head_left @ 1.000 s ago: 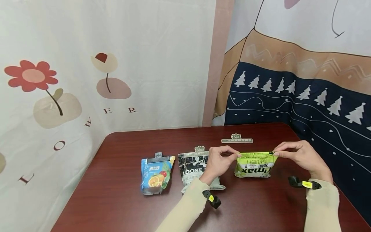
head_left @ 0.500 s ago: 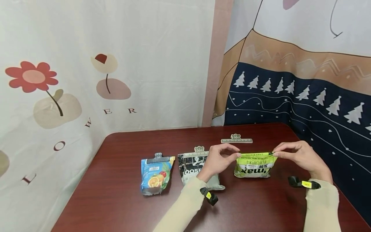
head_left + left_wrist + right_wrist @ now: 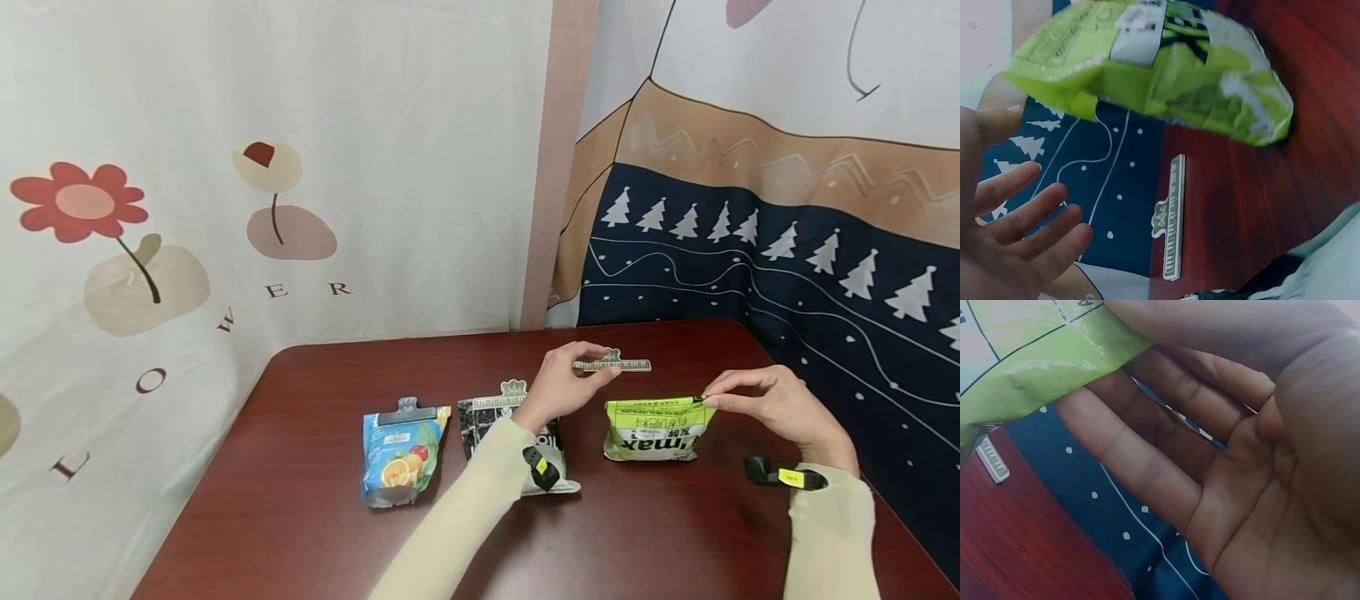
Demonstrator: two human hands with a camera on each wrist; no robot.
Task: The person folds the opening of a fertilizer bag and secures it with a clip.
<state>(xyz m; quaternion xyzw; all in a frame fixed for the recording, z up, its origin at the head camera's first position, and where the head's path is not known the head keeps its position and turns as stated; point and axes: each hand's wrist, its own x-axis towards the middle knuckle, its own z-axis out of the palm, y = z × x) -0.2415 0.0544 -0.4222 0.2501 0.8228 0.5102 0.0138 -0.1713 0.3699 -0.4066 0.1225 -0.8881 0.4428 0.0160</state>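
Observation:
My right hand (image 3: 783, 407) pinches the top right corner of a green and white bag (image 3: 652, 433) with dark lettering that stands on the table. The right wrist view shows thumb and fingers at the edge of the green film (image 3: 1029, 381). My left hand (image 3: 562, 385) is off the bag and reaches over the table's far part, overlapping a flat clip with a ruler-like bar (image 3: 633, 366). In the left wrist view its fingers (image 3: 1047, 212) are spread with nothing between them, and the clip (image 3: 1174, 219) lies apart from them.
A black and grey bag (image 3: 555, 467) with a pale clip (image 3: 513, 390) on top stands partly behind my left forearm. Left of it is a blue fruit-print pouch (image 3: 397, 458) with a grey clip (image 3: 407, 410). Printed curtains (image 3: 420, 167) hang behind the dark red table (image 3: 300, 500).
My left hand has let go of the green bag's top left corner and moved up and away toward the loose clip. My right hand keeps its pinch on the bag.

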